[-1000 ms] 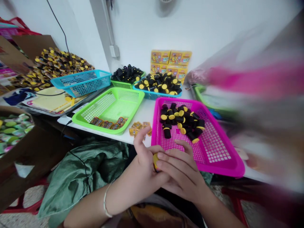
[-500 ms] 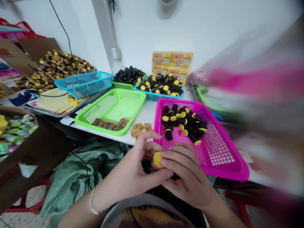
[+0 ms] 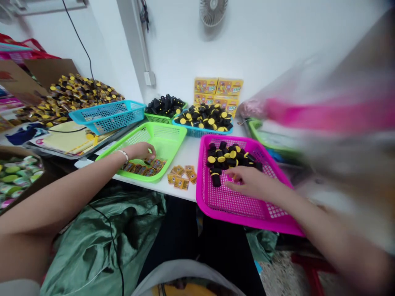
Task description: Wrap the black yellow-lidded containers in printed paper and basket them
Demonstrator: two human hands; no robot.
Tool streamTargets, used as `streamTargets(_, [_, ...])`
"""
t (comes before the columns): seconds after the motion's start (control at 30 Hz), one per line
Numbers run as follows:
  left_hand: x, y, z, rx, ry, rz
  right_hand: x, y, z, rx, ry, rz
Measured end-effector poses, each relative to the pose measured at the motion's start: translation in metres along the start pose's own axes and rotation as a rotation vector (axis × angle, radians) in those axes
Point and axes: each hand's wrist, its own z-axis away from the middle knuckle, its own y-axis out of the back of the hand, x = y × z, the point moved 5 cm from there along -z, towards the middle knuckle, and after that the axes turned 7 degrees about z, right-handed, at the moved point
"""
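Note:
My left hand (image 3: 140,151) is inside the light green basket (image 3: 105,158), its fingers bent down onto a small tub with a printed wrap (image 3: 148,161). Several more wrapped tubs (image 3: 138,169) lie in a row along the basket's near side. Over the magenta basket (image 3: 202,205) my right hand (image 3: 248,181) reaches in from the right, thumb and fingers apart. Just left of its fingertips stands a black tub with a yellow lid (image 3: 216,179). Behind lies a heap of similar black tubs (image 3: 230,154). Small orange printed wraps (image 3: 180,183) lie on the white table between both baskets.
Farther back are a blue basket of yellow-lidded tubs (image 3: 199,131), a green basket of black pieces (image 3: 159,119) and stacked yellow boxes (image 3: 217,86). A blue basket (image 3: 106,123) stands left before a large heap of tubs (image 3: 70,98). Blurred plastic (image 3: 333,111) hangs at right.
Both hands were together before my body around a yellow-lidded tub. They have parted: the left went into the green basket, the right into the magenta one.

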Motion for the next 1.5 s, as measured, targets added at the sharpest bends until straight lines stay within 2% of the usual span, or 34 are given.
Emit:
streamTargets(0.1, [-0.009, -0.014, -0.008, -0.086, 0.021, -0.047, -0.001, -0.027, -0.025, -0.135, -0.011, -0.016])
streamTargets(0.2, [-0.008, -0.012, -0.004, -0.064, 0.010, -0.080, -0.005, -0.047, -0.038, -0.167, -0.038, -0.011])
streamTargets(0.27, [0.002, -0.005, 0.005, 0.024, -0.028, -0.093, -0.007, -0.051, -0.040, -0.177, -0.027, -0.015])
streamTargets(0.37, [0.031, -0.004, 0.031, 0.242, -0.154, -0.086, -0.010, -0.045, -0.037, -0.209, 0.029, -0.047])
streamTargets(0.43, [0.058, -0.019, 0.054, 0.330, -0.293, -0.069, -0.011, -0.033, -0.030, -0.217, 0.054, -0.077])
streamTargets(0.53, [0.092, -0.058, 0.085, 0.279, -0.530, -0.067, -0.015, -0.011, -0.014, -0.166, 0.044, -0.127])
streamTargets(0.6, [0.105, -0.081, 0.098, 0.252, -0.640, -0.086, -0.021, 0.004, 0.000, -0.116, 0.030, -0.159])
streamTargets(0.67, [0.109, -0.098, 0.103, 0.252, -0.692, -0.104, -0.029, 0.015, 0.017, -0.077, 0.025, -0.213])
streamTargets(0.77, [0.104, -0.118, 0.104, 0.254, -0.697, -0.119, -0.041, 0.025, 0.046, -0.041, 0.025, -0.371])
streamTargets(0.93, [0.091, -0.141, 0.113, 0.244, -0.643, -0.129, -0.053, 0.022, 0.089, 0.088, 0.062, -0.532])
streamTargets(1.03, [0.090, -0.143, 0.118, 0.220, -0.620, -0.108, -0.060, 0.013, 0.103, 0.193, 0.078, -0.601])
streamTargets(1.17, [0.091, -0.133, 0.114, 0.219, -0.581, -0.046, -0.071, 0.001, 0.109, 0.292, 0.045, -0.717])
streamTargets(1.37, [0.085, -0.122, 0.096, 0.306, -0.503, 0.070, -0.080, -0.007, 0.104, 0.211, 0.114, -0.729])
streamTargets(1.5, [0.080, -0.120, 0.097, 0.378, -0.525, 0.221, -0.075, -0.010, 0.108, 0.215, 0.091, -0.768])
